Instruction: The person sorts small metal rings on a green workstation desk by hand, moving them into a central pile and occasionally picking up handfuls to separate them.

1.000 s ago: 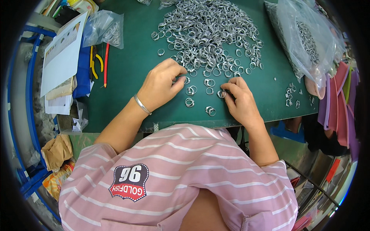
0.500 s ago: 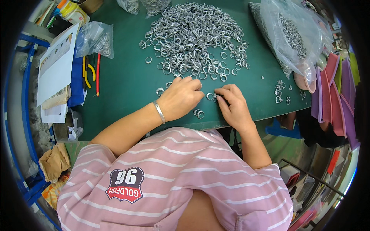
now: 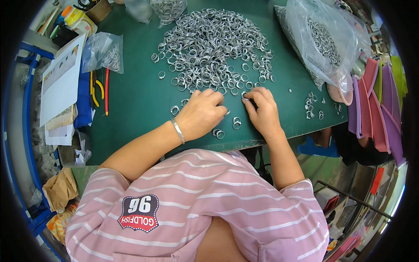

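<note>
In the head view, the right hand (image 3: 264, 112) has thumb and forefinger clamped on a small silver ring (image 3: 244, 95), just below the heap of rings (image 3: 214, 48). The left hand (image 3: 200, 112) is curled, knuckles up; a bit of bright metal shows at its fingertips, but whether they grip it I cannot tell. Shiny, round metal bands with raised fronts make up the tangled heap on the smooth, matte green tabletop (image 3: 135, 113). A ring cluster (image 3: 218, 133) lies near the left hand; a crinkled, clear plastic bag (image 3: 301, 43) bulges at right.
</note>
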`<state>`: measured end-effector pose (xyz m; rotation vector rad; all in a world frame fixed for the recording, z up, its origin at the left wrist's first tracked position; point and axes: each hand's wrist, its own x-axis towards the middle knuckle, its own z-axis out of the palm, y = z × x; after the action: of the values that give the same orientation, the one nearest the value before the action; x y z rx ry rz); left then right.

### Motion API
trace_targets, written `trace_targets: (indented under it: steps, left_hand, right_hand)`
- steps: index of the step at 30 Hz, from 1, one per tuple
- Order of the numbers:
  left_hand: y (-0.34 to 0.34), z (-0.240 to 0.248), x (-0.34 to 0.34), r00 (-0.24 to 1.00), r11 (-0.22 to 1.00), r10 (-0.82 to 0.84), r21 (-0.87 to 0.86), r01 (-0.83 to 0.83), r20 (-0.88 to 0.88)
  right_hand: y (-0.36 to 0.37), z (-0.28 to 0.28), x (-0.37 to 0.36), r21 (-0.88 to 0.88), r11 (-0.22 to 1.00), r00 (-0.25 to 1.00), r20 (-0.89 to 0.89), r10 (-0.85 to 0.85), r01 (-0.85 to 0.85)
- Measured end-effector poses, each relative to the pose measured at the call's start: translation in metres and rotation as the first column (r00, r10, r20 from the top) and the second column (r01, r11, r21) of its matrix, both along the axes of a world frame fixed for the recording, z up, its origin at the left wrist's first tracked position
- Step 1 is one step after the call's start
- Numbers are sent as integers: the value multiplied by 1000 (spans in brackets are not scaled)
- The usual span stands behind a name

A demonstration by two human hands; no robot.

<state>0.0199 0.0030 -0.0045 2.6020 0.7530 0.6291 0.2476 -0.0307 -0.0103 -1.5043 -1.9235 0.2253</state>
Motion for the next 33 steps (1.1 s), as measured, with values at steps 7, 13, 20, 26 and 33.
trace_targets:
  steps: [7,13,20,26,33]
  left_hand:
    - [4,3,-7,983,997,65,-43,-58,169]
    - [0,17,-12,958,991,135,-33,-131,253]
    - [-16,23,-29,935,965,264,-59,-257,236]
    - [-11,24,5,973,991,135,-1,-137,190]
    - [5,2,68,992,996,90,23,-88,-89]
  right_hand:
    - [-8,14,9,-270,960,954,-262,-146,72]
    - [-3,17,2,-259,964,991,-134,28,-62]
    - [-7,8,18,-467,881,874,-457,-164,-79]
    - [-7,15,26,-571,767,621,-723,-302,-292]
    - [-18,3,32,-207,973,922,-386,15,-102]
